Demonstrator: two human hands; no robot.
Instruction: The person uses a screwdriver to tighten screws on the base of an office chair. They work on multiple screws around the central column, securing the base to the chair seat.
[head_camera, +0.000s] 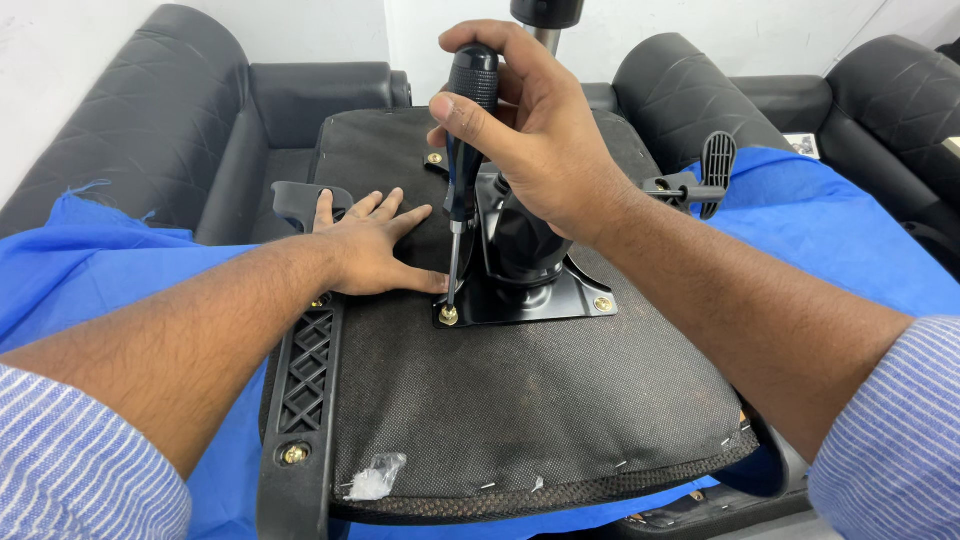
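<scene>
On the seat underside (520, 390), right hand (530, 130) grips screwdriver (466, 130); left hand (370, 250) lies flat, open.

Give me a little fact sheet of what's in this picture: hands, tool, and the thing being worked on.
Right hand: wrapped around the black handle of a screwdriver, held upright
Screwdriver tip: set on a brass screw at the near left corner of the metal plate
Left hand: pressed flat on the chair seat underside, fingers spread, beside the plate
Seat: upside down, covered in black fabric, lying on a blue cloth
Other screws: one at the plate's right corner, one on the armrest bracket
Surroundings: black sofas
</scene>
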